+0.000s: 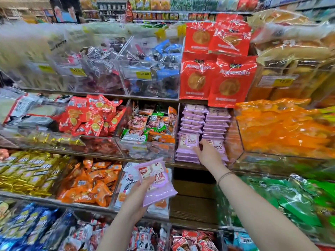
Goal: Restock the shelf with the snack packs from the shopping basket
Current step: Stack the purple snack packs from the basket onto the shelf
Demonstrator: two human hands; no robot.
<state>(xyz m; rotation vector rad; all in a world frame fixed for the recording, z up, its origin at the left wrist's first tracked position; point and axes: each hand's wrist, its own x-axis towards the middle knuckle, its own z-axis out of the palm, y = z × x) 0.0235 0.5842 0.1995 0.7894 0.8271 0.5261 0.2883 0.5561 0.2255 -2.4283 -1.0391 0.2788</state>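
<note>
Two tall purple stacks (204, 124) on the shelf (194, 205) are being pressed by the flat-fingered right hand (208, 155) while the left hand (137, 200) is gripping another pack (155, 183), so a shove risks toppling them.

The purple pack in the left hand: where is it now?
In the head view, the left hand holds the purple pack just below centre, over the white packs, down-left of the purple stacks that the right hand touches.
</note>
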